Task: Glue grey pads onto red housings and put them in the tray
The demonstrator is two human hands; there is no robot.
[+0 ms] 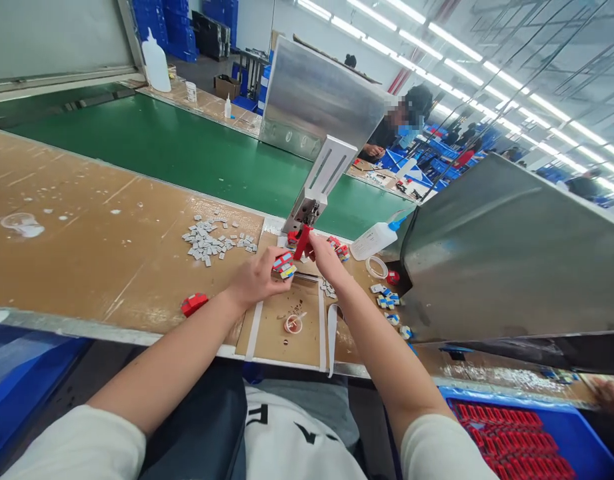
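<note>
Near the middle of the bench, my left hand is closed around a small red block with blue, white and yellow patches. My right hand grips an upright red bar at the foot of a metal fixture; whether the bar belongs to the fixture I cannot tell. Behind the right hand lie more red coloured pieces. Below the hands, a small round cup with a stick across it rests on a taped board. To the left, a red piece lies alone.
Small grey tiles are scattered at left. A white bottle with blue cap, a tape ring and blue-and-white pieces lie right, beside a metal panel. A green belt runs behind; a blue bin holds red parts.
</note>
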